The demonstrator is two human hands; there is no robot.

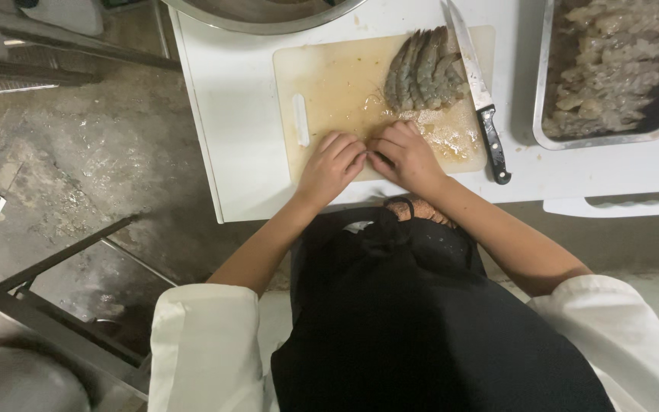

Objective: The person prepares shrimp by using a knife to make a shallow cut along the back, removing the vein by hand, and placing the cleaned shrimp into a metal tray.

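Note:
My left hand (333, 164) and my right hand (404, 156) are pressed close together at the near edge of a wet, pale cutting board (329, 84). Their fingers curl around something small between them that I cannot make out. A row of grey raw shrimp (423, 70) lies on the board just beyond my right hand. To the right of the shrimp, a black-handled knife (482, 99) rests along the board's right edge, untouched.
A metal tray (541, 76) of peeled shrimp sits at the right on the white table (230, 114). A large metal bowl (261, 15) is at the far edge. Below the table edge a container of shells (413, 206) shows. Wet concrete floor and metal racks lie left.

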